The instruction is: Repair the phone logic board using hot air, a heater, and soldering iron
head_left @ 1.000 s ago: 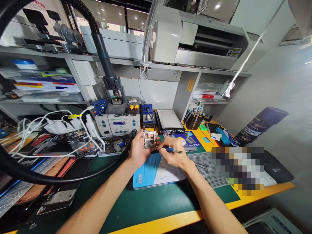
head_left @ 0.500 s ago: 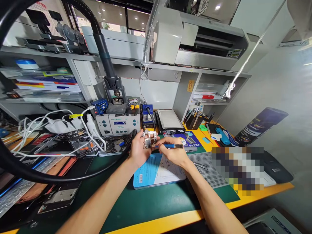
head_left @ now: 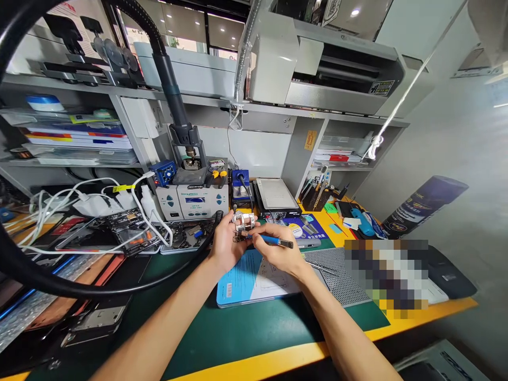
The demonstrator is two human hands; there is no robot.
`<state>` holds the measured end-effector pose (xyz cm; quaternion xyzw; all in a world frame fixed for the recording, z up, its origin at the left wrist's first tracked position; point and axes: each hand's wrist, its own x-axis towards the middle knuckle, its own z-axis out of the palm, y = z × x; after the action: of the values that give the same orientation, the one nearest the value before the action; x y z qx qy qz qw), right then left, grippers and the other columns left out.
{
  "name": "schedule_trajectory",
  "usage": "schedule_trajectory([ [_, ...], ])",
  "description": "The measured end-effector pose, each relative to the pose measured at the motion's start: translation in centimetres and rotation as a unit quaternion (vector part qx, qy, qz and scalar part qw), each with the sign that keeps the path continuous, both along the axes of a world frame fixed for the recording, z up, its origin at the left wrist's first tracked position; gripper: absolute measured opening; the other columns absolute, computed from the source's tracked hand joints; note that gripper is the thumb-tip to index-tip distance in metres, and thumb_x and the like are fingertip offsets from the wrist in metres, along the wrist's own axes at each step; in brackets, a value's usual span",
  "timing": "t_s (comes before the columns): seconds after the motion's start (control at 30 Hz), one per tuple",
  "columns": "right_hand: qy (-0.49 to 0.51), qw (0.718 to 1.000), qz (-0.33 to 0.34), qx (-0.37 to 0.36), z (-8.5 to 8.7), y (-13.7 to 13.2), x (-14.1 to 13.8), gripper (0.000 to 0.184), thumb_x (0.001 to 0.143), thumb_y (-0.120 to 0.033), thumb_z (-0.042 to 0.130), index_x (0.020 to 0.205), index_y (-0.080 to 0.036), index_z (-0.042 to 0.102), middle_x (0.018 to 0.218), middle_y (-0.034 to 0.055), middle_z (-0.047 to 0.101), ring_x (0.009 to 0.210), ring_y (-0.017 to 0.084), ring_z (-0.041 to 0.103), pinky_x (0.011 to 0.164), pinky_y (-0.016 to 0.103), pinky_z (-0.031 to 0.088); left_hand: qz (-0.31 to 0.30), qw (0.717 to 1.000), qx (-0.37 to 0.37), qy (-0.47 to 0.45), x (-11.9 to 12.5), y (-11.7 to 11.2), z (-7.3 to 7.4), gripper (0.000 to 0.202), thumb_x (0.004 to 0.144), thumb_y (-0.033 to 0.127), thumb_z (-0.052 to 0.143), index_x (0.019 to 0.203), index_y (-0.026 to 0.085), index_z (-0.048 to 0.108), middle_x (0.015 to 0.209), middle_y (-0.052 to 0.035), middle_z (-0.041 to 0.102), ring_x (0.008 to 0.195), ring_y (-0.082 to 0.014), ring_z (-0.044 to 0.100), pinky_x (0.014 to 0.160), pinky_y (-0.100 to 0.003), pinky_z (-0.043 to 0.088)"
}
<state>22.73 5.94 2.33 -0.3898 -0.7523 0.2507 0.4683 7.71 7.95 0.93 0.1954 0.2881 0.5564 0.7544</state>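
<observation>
My left hand (head_left: 226,244) is closed around a small metal fixture with a circuit board (head_left: 243,222), held up over the mat. In my right hand (head_left: 279,248) is a slim blue-handled tool (head_left: 273,241), gripped like a pen. Its tip points left and meets the lower part of the board, though I cannot make out the tip's shape. Below both hands lies a blue and white booklet (head_left: 238,278) on the green mat (head_left: 238,338).
Behind stand a hot air station (head_left: 192,203) and a blue soldering iron stand (head_left: 241,185). A black hose (head_left: 159,288) curves across the left. Tweezers (head_left: 321,267) rest on a perforated metal plate (head_left: 349,286). A spray can (head_left: 424,209) stands at the right.
My right hand has shifted slightly down and left, and the blue tool's rear end has dipped. The tip has moved a little up and left on the board. My left hand stays put.
</observation>
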Motion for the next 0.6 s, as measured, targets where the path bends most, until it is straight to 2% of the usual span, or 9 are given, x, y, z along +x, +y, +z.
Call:
schedule_trajectory([
  [0.13,0.014,0.999,-0.048,-0.002,0.2,0.9,1.5,0.016,0.078,-0.015,0.060,0.079,-0.018,0.075,0.076,0.0034,0.077,0.066,0.018,0.072,0.060,0.026,0.055,-0.010,1.000,0.017,-0.008,0.2,0.0,0.2,0.048,0.095,0.044,0.042,0.097,0.006,0.070,0.090,-0.0194,0.074,0.079,-0.0284,0.072,0.073,-0.042,0.060],
  [0.23,0.016,0.999,-0.051,-0.005,0.4,1.1,1.9,0.015,0.078,-0.015,0.059,0.077,-0.017,0.074,0.072,0.0027,0.076,0.059,0.016,0.069,0.054,0.024,0.052,-0.019,1.000,0.019,-0.008,0.2,0.0,0.2,0.050,0.096,0.045,0.041,0.097,0.004,0.071,0.088,-0.0204,0.074,0.078,-0.0292,0.072,0.073,-0.043,0.059],
  [0.47,0.023,0.999,0.038,-0.018,0.0,-0.4,-0.5,0.017,0.087,-0.020,0.061,0.093,-0.020,0.077,0.086,0.0033,0.078,0.074,0.018,0.072,0.070,0.029,0.057,0.002,1.000,-0.005,0.004,0.0,0.1,0.1,0.041,0.094,0.043,0.048,0.097,0.009,0.071,0.085,-0.0145,0.075,0.078,-0.0256,0.072,0.072,-0.037,0.060],
  [0.6,0.019,1.000,0.011,-0.004,0.0,-0.1,-0.1,0.016,0.086,-0.018,0.061,0.090,-0.020,0.076,0.089,0.0037,0.078,0.078,0.019,0.073,0.070,0.028,0.057,0.004,1.000,0.007,-0.001,0.1,0.1,0.1,0.043,0.095,0.044,0.045,0.097,0.009,0.071,0.086,-0.0149,0.075,0.080,-0.0257,0.072,0.073,-0.037,0.059],
])
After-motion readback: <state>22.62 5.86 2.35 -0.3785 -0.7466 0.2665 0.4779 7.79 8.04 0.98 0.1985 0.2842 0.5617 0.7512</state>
